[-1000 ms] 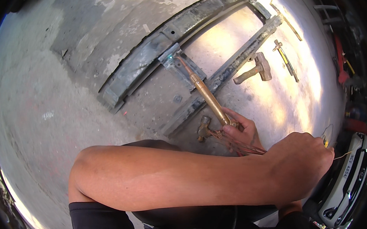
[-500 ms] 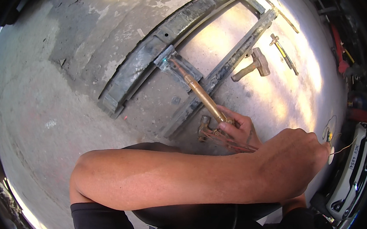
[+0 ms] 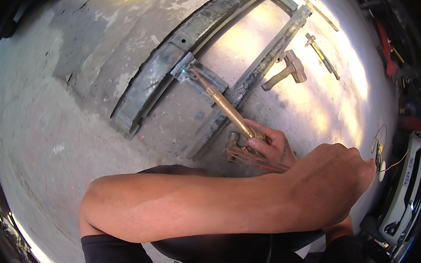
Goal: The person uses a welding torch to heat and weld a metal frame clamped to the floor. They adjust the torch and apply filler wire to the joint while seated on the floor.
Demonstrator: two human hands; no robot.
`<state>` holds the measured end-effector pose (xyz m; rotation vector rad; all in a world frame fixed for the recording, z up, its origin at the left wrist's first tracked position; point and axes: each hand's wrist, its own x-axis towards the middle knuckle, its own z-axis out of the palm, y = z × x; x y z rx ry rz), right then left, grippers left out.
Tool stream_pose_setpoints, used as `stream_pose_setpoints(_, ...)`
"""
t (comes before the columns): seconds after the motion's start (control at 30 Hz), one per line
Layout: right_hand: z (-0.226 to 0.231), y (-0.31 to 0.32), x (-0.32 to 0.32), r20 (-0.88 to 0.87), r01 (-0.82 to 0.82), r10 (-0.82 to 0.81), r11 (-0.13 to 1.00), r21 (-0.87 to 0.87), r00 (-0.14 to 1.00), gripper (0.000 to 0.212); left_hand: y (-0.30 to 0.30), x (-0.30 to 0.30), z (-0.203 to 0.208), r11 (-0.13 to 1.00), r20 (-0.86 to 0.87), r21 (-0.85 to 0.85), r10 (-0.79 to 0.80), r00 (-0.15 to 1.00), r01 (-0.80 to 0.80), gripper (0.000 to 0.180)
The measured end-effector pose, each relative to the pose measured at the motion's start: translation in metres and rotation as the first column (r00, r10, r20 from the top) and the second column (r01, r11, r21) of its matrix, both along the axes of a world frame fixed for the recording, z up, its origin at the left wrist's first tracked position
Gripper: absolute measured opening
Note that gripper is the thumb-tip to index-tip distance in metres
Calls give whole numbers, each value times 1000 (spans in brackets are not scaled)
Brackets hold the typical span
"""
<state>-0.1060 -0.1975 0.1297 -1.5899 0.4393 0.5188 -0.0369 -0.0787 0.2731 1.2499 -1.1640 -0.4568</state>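
Concrete floor (image 3: 34,129) in sun and shadow, its edges lost to the dark rim

The floor bends away on every side. Along its right edge, a white car front (image 3: 405,191) and a red object (image 3: 385,46) are cut off or dim. Toward the floor's far edge lies a metal frame: a curved beam (image 3: 159,62), a straight rail (image 3: 266,61), and a bracket (image 3: 211,75) between them.

The person's right hand (image 3: 268,144) is closed around the rear of a brass torch (image 3: 226,108), which slants across the rail. The torch's thin tip points to the bracket's end beside the curved beam, where a small blue-green glow (image 3: 183,70) shows; whether tip and metal touch cannot be told. Most of the right forearm is hidden beneath the left forearm (image 3: 196,201).

The left hand (image 3: 343,176) is a tight fist, back upward, with a thin wire (image 3: 394,168) emerging past it; the palm is out of sight.

Reddish hoses (image 3: 266,164) disappear behind the left forearm and partly cover a hammer (image 3: 232,138). Right of the rail lie a sledgehammer (image 3: 296,67) and a smaller yellow-and-black-handled hammer (image 3: 322,57).
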Motion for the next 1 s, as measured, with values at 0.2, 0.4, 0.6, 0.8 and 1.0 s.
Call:
stream_pose_setpoints(0.2, -3, -5, 1, 88, -38, 46, 995, -94, 995, 55, 1, 1, 6, 996, 28, 87, -32, 999, 29, 27)
stream_pose_setpoints(0.4, 0, -4, 4, 46, -22, 24, 999, -47, 999, 54, -1, -4, 1, 996, 71, 84, 0, 997, -6, 26)
stream_pose_setpoints(0.6, -11, -9, 2, 125, -77, 86, 994, -71, 988, 54, 1, -1, 3, 991, 61, 123, -51, 997, 43, 22)
stream_pose_setpoints(0.8, 2, -2, 6, 55, -15, 17, 999, -34, 998, 54, 3, -3, 3, 986, 71, 154, -75, 995, 64, 22)
stream_pose_setpoints(1.0, -4, -7, 5, 101, 11, -12, 1000, 12, 995, 54, 1, -1, 7, 971, 75, 216, -119, 990, 100, 25)
